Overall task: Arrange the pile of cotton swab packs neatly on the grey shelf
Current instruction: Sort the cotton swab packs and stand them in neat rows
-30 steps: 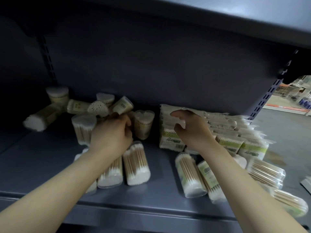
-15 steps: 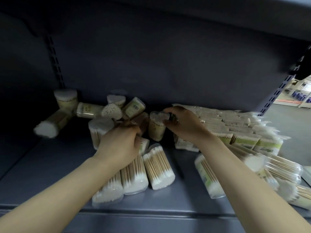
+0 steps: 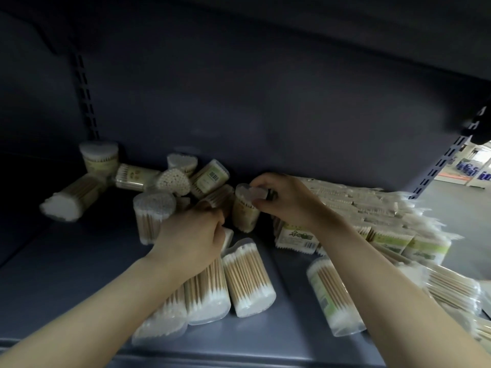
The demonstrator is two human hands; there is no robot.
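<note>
Right hand (image 3: 285, 200) moved off flat packs (image 3: 353, 208), fingers now gripping upright tub (image 3: 245, 208); left hand (image 3: 191, 235) curled in pile, grip unclear.

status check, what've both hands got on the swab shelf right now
Right hand grips upright swab tub. Left hand curled into tub pile, its hold hidden. Flat packs stacked right; tubs still scattered.

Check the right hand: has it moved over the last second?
Yes. The right hand left the flat packs and went left to grip an upright tub.
</note>
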